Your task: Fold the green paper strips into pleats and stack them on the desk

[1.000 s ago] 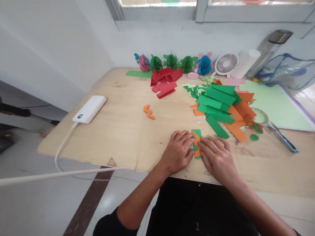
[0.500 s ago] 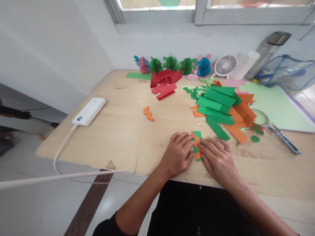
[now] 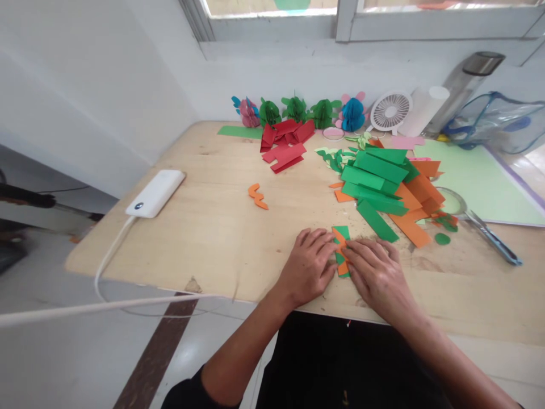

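Observation:
A small green paper strip lies on the table near its front edge, with a wavy orange paper cutout on top of it. My left hand rests palm down at the left side of these two pieces, fingers stretched out and fingertips touching them. From the right, my right hand lies flat with its fingertips over the orange cutout, covering part of it. Another wavy orange paper piece lies by itself on the table, beyond my left hand.
Folded green strips and orange strips are piled beyond my right hand. A utility knife and a tape roll lie at the right. Red folded papers lie farther back. A white power bank with a cable is at left.

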A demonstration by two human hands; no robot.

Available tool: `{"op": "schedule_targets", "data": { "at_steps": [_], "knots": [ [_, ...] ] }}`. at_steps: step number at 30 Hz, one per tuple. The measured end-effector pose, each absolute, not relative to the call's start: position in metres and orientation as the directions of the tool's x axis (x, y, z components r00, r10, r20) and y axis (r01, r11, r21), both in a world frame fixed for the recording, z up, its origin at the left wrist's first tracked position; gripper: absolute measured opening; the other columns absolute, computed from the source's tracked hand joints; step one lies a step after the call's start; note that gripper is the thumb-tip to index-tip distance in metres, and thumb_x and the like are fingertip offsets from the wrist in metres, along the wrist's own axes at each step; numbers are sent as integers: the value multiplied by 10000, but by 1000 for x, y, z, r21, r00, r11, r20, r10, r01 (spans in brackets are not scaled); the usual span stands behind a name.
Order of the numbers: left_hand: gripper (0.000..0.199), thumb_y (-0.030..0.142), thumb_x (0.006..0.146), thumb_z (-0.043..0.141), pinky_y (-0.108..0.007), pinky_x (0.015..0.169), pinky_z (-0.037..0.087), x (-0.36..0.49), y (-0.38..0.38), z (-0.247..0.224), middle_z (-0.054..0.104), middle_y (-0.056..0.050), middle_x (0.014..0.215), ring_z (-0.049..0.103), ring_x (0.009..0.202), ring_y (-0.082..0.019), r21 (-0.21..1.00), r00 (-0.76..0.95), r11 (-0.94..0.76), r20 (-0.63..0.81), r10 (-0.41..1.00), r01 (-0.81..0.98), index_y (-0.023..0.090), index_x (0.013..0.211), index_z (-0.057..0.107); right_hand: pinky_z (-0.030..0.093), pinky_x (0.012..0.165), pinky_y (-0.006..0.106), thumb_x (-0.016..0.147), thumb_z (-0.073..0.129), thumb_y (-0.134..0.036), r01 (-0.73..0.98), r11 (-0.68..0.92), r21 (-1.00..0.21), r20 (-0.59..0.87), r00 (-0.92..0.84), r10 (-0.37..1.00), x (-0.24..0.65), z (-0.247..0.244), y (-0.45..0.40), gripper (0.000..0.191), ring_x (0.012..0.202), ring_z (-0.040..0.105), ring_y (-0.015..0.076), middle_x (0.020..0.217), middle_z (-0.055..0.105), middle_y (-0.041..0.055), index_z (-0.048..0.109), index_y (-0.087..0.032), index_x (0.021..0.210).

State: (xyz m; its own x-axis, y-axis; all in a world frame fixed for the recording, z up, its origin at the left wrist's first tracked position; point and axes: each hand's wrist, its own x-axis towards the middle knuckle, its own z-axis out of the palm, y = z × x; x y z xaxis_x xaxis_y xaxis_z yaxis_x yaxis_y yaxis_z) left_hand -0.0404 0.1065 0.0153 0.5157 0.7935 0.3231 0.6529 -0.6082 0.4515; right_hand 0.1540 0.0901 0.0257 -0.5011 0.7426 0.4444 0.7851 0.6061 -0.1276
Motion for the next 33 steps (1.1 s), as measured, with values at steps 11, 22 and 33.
{"op": "schedule_targets", "data": {
  "at_steps": [11, 22, 33],
  "knots": [
    [296, 251, 863, 501, -514, 1107, 323, -40, 107, 15, 595, -105, 1311, 457, 1293, -267, 459, 513, -601, 315, 799, 655, 182, 1137, 587, 350, 988, 439, 921, 503, -195, 779, 614, -128, 443, -510, 738, 155, 25, 91, 266, 1086, 595, 228, 1159, 694, 68, 653, -217, 1139],
    [286, 260, 861, 504, -505, 1112, 321, -41, 107, 16, 595, -108, 1297, 468, 1276, -268, 460, 511, -605, 325, 796, 650, 177, 1121, 588, 363, 972, 428, 921, 512, -188, 774, 618, -137, 439, -512, 738, 155, 26, 92, 257, 1095, 589, 228, 1177, 688, 66, 644, -202, 1141],
    [275, 260, 852, 510, -494, 1106, 331, -41, 108, 17, 605, -105, 1246, 491, 1241, -265, 461, 512, -603, 321, 797, 650, 194, 1107, 587, 376, 965, 435, 925, 492, -181, 767, 623, -157, 427, -516, 743, 156, 25, 93, 272, 1104, 586, 234, 1181, 685, 66, 653, -217, 1141]
  ]
}}
